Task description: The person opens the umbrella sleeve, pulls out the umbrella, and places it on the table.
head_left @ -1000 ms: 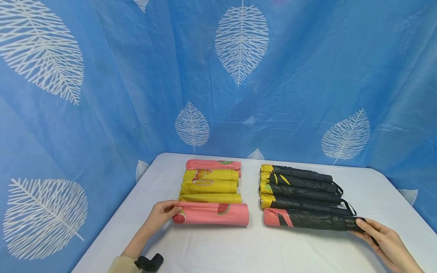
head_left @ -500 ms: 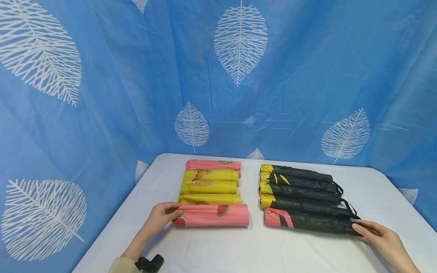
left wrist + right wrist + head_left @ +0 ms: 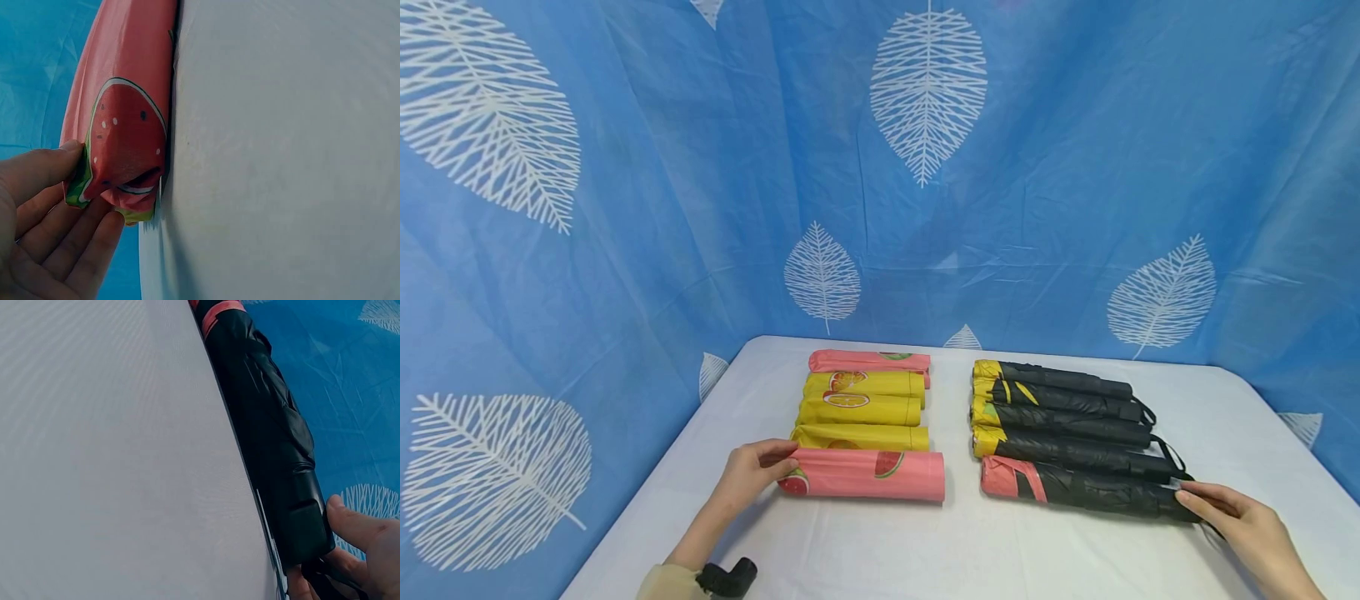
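On the left of the white table, in the head view, a pink fabric sleeve (image 3: 872,475) printed with watermelon slices lies at the front of a row. My left hand (image 3: 752,479) pinches its left end; in the left wrist view the thumb lies on top, other fingers beneath. On the right, a folded black umbrella (image 3: 1097,490) with a pink end lies at the front of a second row. My right hand (image 3: 1243,525) holds its handle end between thumb and fingers. A black wrist strap (image 3: 328,581) hangs at that end in the right wrist view.
Behind the pink sleeve lie several yellow sleeves (image 3: 857,411) with citrus prints and a pink one (image 3: 868,362) at the back. Several black-and-yellow folded umbrellas (image 3: 1067,417) lie behind the front umbrella. A blue leaf-print curtain (image 3: 1045,200) borders the white table (image 3: 970,550).
The front umbrella's handle end has come down slightly toward the table's front, and my right hand has shifted its hold there. The pink sleeve has settled slightly lower, still in my left hand.
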`<state>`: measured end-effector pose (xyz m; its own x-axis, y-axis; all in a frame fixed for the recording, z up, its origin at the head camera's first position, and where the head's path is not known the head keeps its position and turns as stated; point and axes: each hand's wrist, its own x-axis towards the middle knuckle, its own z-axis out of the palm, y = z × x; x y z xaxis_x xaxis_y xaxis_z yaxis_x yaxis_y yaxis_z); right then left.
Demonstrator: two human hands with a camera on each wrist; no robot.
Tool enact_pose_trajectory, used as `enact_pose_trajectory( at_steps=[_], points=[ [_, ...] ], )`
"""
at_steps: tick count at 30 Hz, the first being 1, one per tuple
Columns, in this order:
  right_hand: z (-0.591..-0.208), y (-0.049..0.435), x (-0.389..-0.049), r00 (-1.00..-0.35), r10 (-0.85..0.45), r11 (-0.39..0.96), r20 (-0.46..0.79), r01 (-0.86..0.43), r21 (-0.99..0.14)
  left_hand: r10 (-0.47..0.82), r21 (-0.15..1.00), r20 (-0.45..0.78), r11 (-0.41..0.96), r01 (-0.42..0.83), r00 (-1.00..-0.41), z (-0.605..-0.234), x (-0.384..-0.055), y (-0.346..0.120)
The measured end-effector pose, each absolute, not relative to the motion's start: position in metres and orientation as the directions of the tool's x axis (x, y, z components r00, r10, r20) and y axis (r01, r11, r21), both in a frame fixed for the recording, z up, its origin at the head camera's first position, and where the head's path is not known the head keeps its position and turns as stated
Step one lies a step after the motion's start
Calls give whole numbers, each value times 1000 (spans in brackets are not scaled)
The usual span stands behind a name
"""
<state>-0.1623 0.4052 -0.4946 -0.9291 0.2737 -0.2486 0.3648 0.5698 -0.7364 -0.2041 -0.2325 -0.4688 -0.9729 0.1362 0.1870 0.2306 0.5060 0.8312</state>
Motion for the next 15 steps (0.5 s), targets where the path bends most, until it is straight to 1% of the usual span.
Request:
enact_pose_trajectory(
  at_steps=[6, 11, 13, 15],
  points=[
    [-505, 411, -168, -931, 276, 585, -238, 359, -727, 123, 816, 207, 526, 240, -971, -467, -202, -235],
    [-505, 416, -172, -927, 301, 590, -222, 364, -721, 66, 804, 184, 563, 189, -981, -465, -201, -238],
    [-498, 419, -172, -926, 332, 590, -181, 354, -725, 53, 796, 188, 577, 184, -981, -461, -202, -241],
    [-482, 422, -172, -923, 374, 579, -92, 310, -754, 48, 784, 229, 583, 214, -972, -452, -205, -245]
  ],
)
